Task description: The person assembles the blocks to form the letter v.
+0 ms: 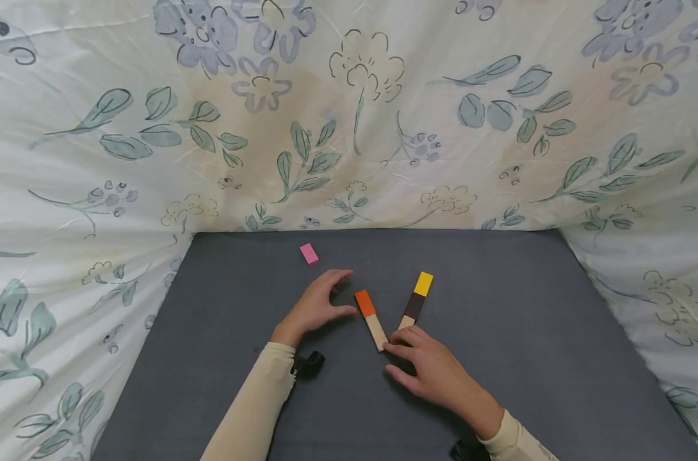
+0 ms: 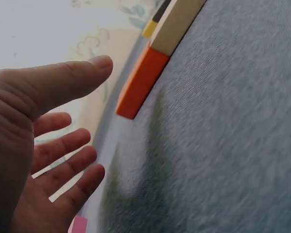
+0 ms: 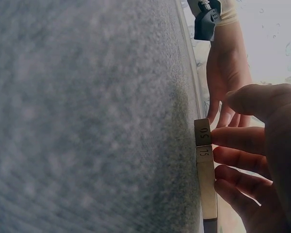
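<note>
An orange block (image 1: 365, 303) and a plain wooden block (image 1: 376, 331) lie end to end in one slanted row. The other row runs from a yellow block (image 1: 423, 283) through a dark brown block (image 1: 414, 307) to a second plain wooden block (image 1: 406, 322), and the two rows form a V. My right hand (image 1: 432, 365) touches the near ends of both plain blocks with extended fingers, partly covering the second one. In the right wrist view those blocks' end faces (image 3: 202, 131) carry printed digits. My left hand (image 1: 317, 304) is spread left of the orange block, holding nothing.
A pink block (image 1: 309, 253) lies alone toward the back left of the dark grey tabletop (image 1: 527, 333). A flowered white cloth (image 1: 372, 173) hangs behind the table and along both sides. Black wrist cameras (image 1: 308, 364) are strapped at the sleeves.
</note>
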